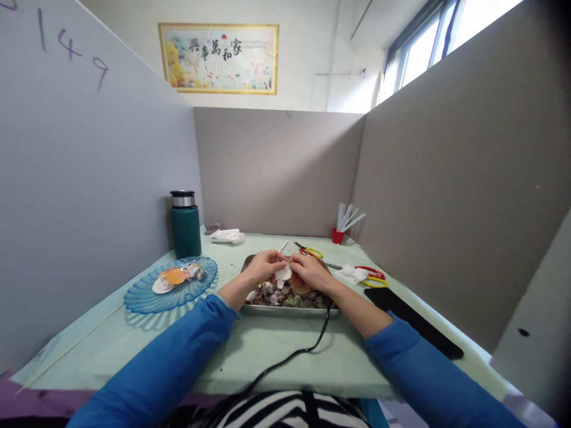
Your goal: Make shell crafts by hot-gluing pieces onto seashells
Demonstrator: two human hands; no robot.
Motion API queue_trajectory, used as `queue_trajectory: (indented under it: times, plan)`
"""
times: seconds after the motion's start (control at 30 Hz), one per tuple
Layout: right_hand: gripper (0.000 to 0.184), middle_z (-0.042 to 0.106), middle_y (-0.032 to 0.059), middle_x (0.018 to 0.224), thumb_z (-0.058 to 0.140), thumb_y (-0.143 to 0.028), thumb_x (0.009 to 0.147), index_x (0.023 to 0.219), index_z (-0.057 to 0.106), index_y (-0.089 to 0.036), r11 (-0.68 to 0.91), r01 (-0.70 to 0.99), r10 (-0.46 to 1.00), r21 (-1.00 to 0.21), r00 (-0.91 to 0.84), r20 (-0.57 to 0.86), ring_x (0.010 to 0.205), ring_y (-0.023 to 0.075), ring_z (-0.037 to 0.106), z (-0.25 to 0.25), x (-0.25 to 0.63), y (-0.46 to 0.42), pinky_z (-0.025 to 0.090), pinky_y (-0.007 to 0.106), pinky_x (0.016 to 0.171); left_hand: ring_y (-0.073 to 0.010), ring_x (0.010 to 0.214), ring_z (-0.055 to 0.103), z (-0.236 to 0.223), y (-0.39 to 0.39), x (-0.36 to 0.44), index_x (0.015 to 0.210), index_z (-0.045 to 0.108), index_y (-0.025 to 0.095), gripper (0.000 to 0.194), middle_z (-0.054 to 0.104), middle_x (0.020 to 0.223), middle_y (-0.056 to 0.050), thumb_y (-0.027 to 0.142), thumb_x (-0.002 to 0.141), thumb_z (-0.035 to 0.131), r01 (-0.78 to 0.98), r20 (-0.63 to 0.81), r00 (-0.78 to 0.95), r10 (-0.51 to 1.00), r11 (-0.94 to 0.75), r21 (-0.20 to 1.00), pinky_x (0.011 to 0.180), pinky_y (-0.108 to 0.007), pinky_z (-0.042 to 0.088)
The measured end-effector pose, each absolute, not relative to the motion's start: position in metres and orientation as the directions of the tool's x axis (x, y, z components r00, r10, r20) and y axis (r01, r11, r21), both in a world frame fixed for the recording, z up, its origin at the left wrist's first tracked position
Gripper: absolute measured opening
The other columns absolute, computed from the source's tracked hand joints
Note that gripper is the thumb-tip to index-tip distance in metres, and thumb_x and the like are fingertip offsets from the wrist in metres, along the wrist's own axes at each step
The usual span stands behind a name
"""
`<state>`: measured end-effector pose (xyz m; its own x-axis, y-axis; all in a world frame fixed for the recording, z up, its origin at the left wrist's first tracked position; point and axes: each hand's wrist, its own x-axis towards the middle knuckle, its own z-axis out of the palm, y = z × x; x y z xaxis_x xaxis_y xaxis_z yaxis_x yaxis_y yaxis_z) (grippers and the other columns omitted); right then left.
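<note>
Both my hands meet over a metal tray (250, 308) filled with several mixed seashells (285, 295). My left hand (263, 266) and my right hand (309, 271) are closed together on a pale white shell (283, 273), fingers pinched at its edges. A thin white stick (282, 246) pokes up just behind my fingers. A black cable (289, 355) runs from under my right wrist toward my body. My sleeves are blue.
A blue glass plate (147, 300) with a few shells lies at the left, a green thermos (185, 224) behind it. Yellow-handled scissors (311, 252), red-and-yellow scissors (372, 276), a red cup of white sticks (339, 233), crumpled tissue (228, 236) and a black pad (414, 321) surround the tray. Grey partitions enclose the table.
</note>
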<state>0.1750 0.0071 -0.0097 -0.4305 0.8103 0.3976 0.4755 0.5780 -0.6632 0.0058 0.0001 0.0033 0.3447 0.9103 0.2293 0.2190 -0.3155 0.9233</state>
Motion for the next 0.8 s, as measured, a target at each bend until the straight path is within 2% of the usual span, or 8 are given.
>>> queue_trajectory:
  times: [0.27,0.8]
  plan:
    - [0.016,0.059,-0.0021,0.057,0.040,-0.021,0.083,0.073,0.052,-0.017,0.579,0.481,0.810,-0.658,-0.427,0.402,0.049,0.0098,0.054,-0.0087,0.1744,0.0065,0.039,0.019,0.049,-0.0039,0.035,0.047,0.0018,0.0007,0.0065,0.087,0.055,0.011,0.023,0.055,0.059,0.004,0.029,0.073,0.061,0.224,0.213,0.319,0.923,-0.292,0.930,0.035,-0.015,0.037]
    - [0.018,0.059,-0.0010,0.057,0.039,-0.021,0.083,0.071,0.052,-0.018,0.586,0.474,0.805,-0.657,-0.434,0.405,0.049,0.0112,0.055,-0.0101,0.1746,0.0075,0.040,0.020,0.048,-0.0056,0.035,0.049,0.0050,-0.0034,0.0068,0.079,0.055,0.012,0.023,0.056,0.057,0.003,0.032,0.071,0.063,0.243,0.206,0.324,0.923,-0.291,0.925,0.035,-0.016,0.032]
